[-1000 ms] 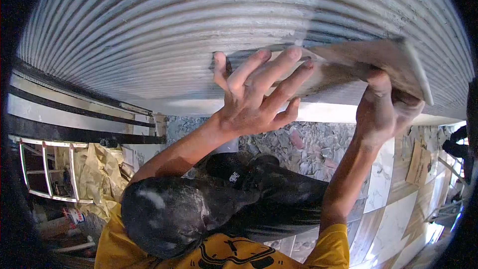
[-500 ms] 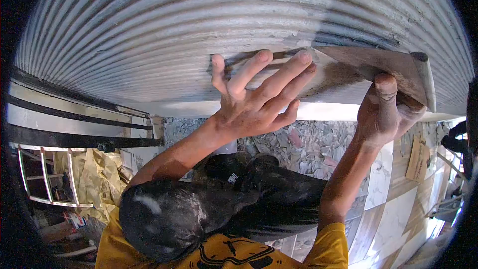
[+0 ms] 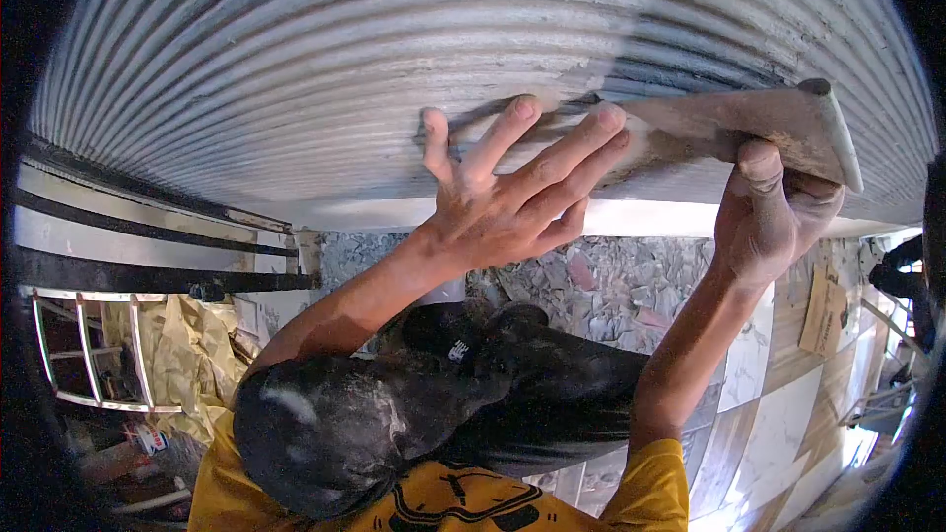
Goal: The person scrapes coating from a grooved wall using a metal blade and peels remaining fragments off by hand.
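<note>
My left hand (image 3: 517, 177) has its fingers spread, fingertips against the ridged, grey-white wall (image 3: 394, 49). Between my right thumb and fingers is a brown-grey sheet that looks like sandpaper (image 3: 788, 120). My right hand (image 3: 774, 212) is closed on its lower edge, thumb on the near face. The sheet's right end curls into a pale roll, and its left part runs along the ridges toward my left fingertips. My right fingers are mostly hidden behind the sheet. A dark shadow falls on the wall above it.
Below the wall, broken scraps (image 3: 591, 286) cover the floor beside my dark-clothed legs (image 3: 562, 384). Patterned tiles (image 3: 769, 424) and a cardboard piece (image 3: 826, 310) lie to the right. At left are dark rails (image 3: 158, 266), a metal ladder-like frame (image 3: 94, 350) and crumpled tan sheeting (image 3: 192, 345).
The sheet has tilted, its curled right end rising slightly. My right hand has shifted a little with it. My left hand stays in nearly the same place, fingers still spread.
</note>
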The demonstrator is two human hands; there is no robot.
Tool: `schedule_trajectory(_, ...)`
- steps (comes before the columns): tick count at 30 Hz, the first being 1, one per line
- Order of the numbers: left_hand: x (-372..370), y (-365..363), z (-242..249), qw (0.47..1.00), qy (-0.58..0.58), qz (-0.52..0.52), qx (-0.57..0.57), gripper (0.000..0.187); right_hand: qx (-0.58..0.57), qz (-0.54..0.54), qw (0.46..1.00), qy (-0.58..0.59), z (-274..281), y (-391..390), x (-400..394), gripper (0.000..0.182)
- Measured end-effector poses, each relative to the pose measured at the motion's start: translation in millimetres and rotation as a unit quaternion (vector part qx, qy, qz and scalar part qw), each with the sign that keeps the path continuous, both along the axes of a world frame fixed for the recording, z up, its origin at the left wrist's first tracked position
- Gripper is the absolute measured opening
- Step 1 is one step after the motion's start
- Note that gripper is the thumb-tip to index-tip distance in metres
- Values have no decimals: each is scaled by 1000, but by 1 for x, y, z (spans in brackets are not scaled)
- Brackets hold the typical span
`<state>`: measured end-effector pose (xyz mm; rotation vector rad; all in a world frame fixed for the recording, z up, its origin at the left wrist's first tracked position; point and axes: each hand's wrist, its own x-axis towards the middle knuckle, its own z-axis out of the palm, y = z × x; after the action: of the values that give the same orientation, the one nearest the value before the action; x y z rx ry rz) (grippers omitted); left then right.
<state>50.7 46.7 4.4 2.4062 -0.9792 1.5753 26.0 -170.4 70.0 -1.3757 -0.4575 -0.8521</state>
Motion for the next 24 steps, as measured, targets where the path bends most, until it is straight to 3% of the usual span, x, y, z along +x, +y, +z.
schedule_trajectory(3,3,3,-7,1000,-12,-26,-2,43,72,-2,997,28,6,6,0,56)
schedule_trajectory(7,4,7,-10,998,-16,-62,-7,41,64,-14,997,36,4,3,-1,57)
schedule_trajectory(10,4,10,-13,997,-17,-77,-17,39,66,42,997,-23,-4,-4,2,50)
schedule_trajectory(15,4,7,-8,998,-26,-48,-7,38,-36,-22,999,-3,-1,-2,0,44)
schedule_trajectory(24,1,10,-12,999,3,-43,-5,38,-29,19,998,43,-3,-1,-6,40)
